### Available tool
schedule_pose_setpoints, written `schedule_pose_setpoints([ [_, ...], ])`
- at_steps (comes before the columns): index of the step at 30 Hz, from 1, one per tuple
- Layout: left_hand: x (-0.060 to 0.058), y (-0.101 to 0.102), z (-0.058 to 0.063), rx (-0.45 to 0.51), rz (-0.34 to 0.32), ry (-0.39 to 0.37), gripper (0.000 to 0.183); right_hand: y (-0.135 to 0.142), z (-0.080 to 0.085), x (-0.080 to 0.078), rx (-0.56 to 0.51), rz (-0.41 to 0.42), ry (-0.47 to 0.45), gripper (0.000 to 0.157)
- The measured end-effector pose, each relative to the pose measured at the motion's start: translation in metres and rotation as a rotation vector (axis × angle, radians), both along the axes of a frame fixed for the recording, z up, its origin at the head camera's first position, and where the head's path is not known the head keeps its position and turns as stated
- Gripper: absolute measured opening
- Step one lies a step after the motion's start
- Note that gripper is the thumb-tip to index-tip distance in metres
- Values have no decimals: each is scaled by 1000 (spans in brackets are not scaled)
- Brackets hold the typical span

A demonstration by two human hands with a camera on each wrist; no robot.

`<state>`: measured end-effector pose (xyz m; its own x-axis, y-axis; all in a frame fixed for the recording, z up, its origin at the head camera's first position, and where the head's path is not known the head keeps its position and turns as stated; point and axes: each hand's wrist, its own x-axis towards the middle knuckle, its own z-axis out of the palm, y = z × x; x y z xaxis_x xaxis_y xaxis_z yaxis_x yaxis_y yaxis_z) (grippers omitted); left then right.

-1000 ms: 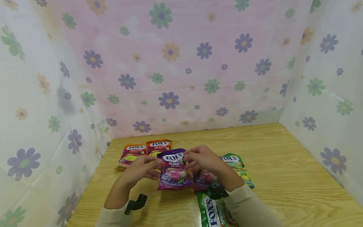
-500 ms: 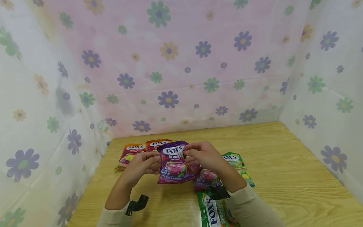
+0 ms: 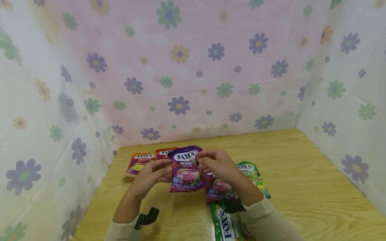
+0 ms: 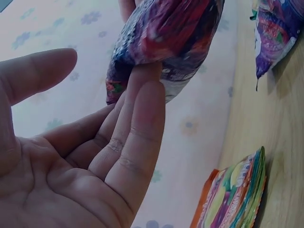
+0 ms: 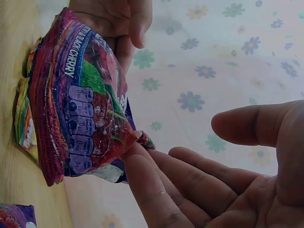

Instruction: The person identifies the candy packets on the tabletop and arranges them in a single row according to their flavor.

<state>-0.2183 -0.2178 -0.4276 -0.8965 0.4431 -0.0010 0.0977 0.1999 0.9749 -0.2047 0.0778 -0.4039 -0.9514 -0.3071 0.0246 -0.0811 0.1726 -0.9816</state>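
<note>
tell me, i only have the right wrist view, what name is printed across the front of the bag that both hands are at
Observer: In the head view, the front of the berries bag reads "Fox's Berries".
Operator: ok and what is lying by the right sleeve
Observer: A green bag, also Fox's, lies on the table; the sleeve hides part of it in the head view.
Operator: how many orange-topped bags show up there
Observer: The head view shows two "Fox's" fronts with orange tops, side by side beyond the left hand; whether more lie beneath, I can't tell.
</note>
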Motion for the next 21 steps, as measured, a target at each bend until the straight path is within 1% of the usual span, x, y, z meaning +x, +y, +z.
schedule_pose_setpoints([
  [3,0,3,0,24,10,6,54,0,0,-1,2,-11,27,33],
  [7,2,7,0,45,15,0,56,1,0,-1,-4,-14,28,34],
  [14,0,16,0,77,27,37,57,2,-1,-3,15,-44,62,43],
  [17,1,18,-1,78,45,38,57,2,-2,-3,32,-48,70,45],
  [21,4,19,0,56,80,56,58,-1,-3,-4,22,-38,76,46],
])
